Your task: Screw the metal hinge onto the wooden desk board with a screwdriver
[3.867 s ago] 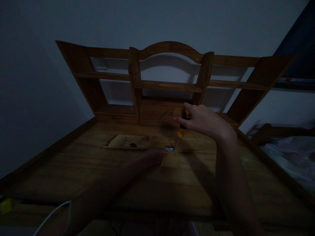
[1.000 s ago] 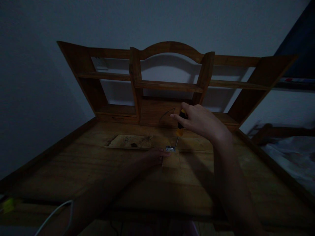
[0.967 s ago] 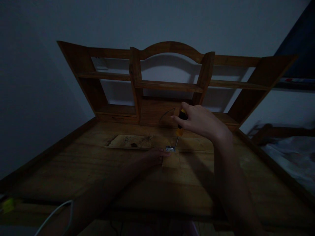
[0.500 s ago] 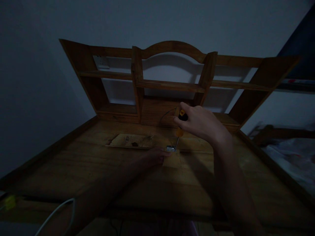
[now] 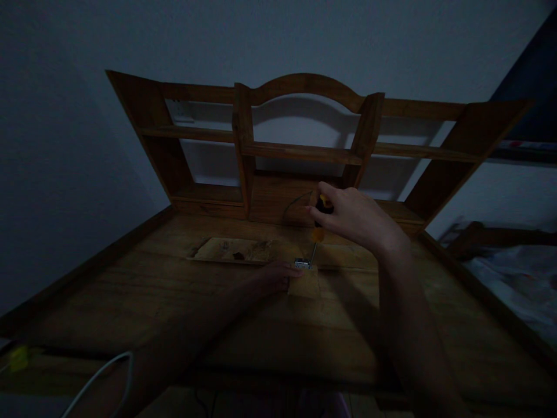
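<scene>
My right hand (image 5: pixel 343 209) is closed round the black and yellow handle of a screwdriver (image 5: pixel 319 232), which leans slightly with its shaft pointing down. Its tip meets the right end of a small silver metal fitting (image 5: pixel 302 263), perhaps a hinge. From the left, my left hand (image 5: pixel 276 276) pinches or presses the fitting with its fingertips; most of its fingers are in shadow. Just below the fitting lies a pale square piece of wood (image 5: pixel 303 284) on the wooden desk top (image 5: pixel 174 302). Any screw under the tip is too small to make out.
A wooden shelf unit (image 5: pixel 300 152) rises along the back of the desk. A rough, stained strip (image 5: pixel 235 249) crosses the desk top left of the hands. A white cord (image 5: pixel 98 371) lies by my left forearm. Plastic-wrapped things (image 5: pixel 517 284) are at right.
The screwdriver stays at the fitting's right end, while my right hand's fingers shift slightly round the handle. My left hand keeps its place. The view has moved a little.
</scene>
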{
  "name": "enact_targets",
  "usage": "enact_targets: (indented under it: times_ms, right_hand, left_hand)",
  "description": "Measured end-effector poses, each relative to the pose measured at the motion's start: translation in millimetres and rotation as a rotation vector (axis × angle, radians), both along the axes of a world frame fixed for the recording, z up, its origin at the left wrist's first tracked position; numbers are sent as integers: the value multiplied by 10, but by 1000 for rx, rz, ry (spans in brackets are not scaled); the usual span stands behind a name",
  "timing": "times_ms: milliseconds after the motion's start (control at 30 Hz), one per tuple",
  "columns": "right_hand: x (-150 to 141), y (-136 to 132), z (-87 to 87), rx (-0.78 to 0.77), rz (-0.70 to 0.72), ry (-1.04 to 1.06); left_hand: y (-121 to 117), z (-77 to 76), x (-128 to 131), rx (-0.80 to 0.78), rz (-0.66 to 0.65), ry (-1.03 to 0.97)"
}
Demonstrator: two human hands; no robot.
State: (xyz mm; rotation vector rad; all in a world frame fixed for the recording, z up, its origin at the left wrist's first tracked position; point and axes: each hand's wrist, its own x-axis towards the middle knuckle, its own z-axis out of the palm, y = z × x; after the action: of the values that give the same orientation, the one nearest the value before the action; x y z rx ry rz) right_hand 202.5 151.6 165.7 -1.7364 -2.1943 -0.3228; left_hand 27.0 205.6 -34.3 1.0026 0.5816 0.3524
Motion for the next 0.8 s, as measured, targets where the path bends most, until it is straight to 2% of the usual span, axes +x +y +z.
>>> enact_targets:
  times_ms: [233,433,667,800]
  right_hand:
    - [47,15,18,-65,145,58]
    - [27,-6,4,-9,42,-1]
    - [62,6,29,-56,127,37]
    - [49,16,15,-6,49,-16]
  left_hand:
    - [40,-68,3,-4,-10,8]
    - [-9,15,-5,-5,-6,3]
    - [-14,35,5,-23,16,19]
    - [-32,68,4,-4,11,8]
